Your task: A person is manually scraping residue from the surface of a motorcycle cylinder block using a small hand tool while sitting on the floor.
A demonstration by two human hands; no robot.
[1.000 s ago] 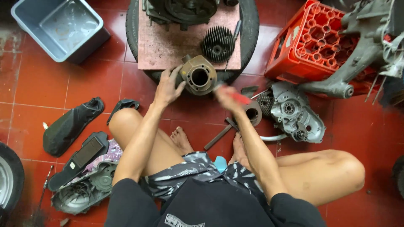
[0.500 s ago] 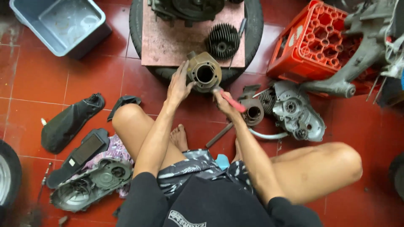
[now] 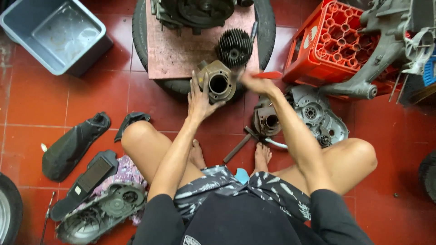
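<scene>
While the seated person's legs are folded on the red tile floor (image 3: 41,97), an engine cylinder (image 3: 218,81) is steadied at the near edge of a rust-brown board (image 3: 181,52), which is laid across a tyre (image 3: 138,31). The cylinder is tilted so that its open bore faces up toward the camera. It is gripped on its near left flank by the left hand (image 3: 200,96), fingers spread and wrapped against the casting. A red-handled tool (image 3: 269,75) is clasped in the right hand (image 3: 254,83) just right of the cylinder; the hand is blurred, and the tool's working end cannot be made out.

The cylinder is judged to be heavy, rigid cast metal, probably grimy and somewhat slippery, with thin fins that could chip if knocked. Its solid outer body seems the safest place for a hold, away from the bore wall.

Behind the cylinder on the board lies a black finned cylinder head (image 3: 233,47). Right of the cylinder are a red plastic crate (image 3: 336,41) and a grey crankcase half (image 3: 318,115); far to its left, a grey plastic tub (image 3: 54,36).
</scene>
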